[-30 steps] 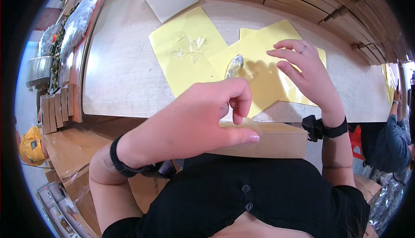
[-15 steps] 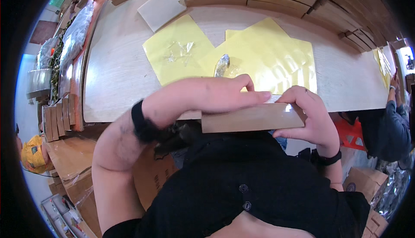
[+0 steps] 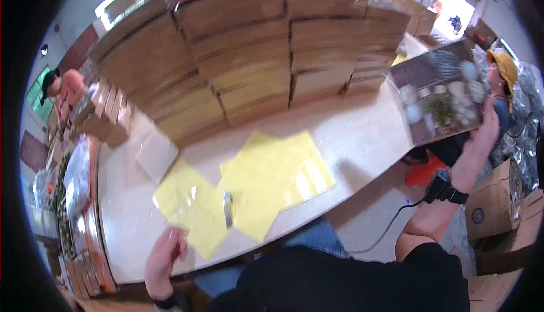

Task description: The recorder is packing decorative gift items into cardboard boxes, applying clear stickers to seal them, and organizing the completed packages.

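Out to the far right, my right hand [image 3: 486, 125] grips the outer edge of a flat box [image 3: 416, 79]. The box is tilted, and its face shows an assortment of pale stones or balls, a grey bundle and a green mossy clump. Whether that face is printed or a clear window, I cannot tell. My left hand [image 3: 168, 252] hovers over the table's near left edge, fingers curled in with nothing visible in them. Close beyond it lie overlapping yellow sheets [image 3: 272, 170]. A small clear, shiny piece [image 3: 227, 210] rests on those sheets.
Stacked brown cartons [image 3: 238, 45] wall off the back of the table [image 3: 362, 136]. A white square piece [image 3: 157, 158] lies at the left. A person in a yellow hat [image 3: 501, 77] is behind the held box; another person [image 3: 71, 94] stands far left. A cable [image 3: 391, 221] hangs from my right wrist.
The box has gone from in front of my chest to the far right, held by my right hand alone. My left hand has let go and moved left. The view has swung upward.
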The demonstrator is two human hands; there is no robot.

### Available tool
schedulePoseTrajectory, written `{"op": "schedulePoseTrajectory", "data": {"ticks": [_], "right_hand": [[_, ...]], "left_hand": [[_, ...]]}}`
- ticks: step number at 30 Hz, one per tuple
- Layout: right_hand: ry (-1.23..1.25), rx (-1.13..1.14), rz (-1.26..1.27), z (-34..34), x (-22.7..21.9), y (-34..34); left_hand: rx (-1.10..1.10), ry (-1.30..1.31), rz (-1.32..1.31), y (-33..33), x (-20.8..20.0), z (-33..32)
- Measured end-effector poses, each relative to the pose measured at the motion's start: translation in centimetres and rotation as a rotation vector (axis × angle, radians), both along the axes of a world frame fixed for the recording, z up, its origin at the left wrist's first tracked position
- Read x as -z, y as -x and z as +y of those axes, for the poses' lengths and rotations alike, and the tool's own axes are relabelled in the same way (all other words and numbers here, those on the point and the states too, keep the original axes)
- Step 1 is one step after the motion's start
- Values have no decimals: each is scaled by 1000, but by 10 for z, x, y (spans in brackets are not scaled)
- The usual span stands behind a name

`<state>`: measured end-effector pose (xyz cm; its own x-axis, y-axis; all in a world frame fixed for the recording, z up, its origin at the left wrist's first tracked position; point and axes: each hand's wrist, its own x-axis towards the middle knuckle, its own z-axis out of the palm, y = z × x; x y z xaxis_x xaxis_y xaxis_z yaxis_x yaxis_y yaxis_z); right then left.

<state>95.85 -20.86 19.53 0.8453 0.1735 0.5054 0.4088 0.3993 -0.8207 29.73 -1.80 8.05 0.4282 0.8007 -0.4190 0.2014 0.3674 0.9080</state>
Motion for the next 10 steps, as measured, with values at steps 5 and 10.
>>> {"op": "schedulePoseTrajectory", "data": {"ticks": [5,10], "right_hand": [[-256,477,49,16,-49,-106],[-158,-37,330,163,-71,-233]], "left_hand": [[-271,57,-110,37,20,-33],[-267,95,-132,70,61,-32]]}}
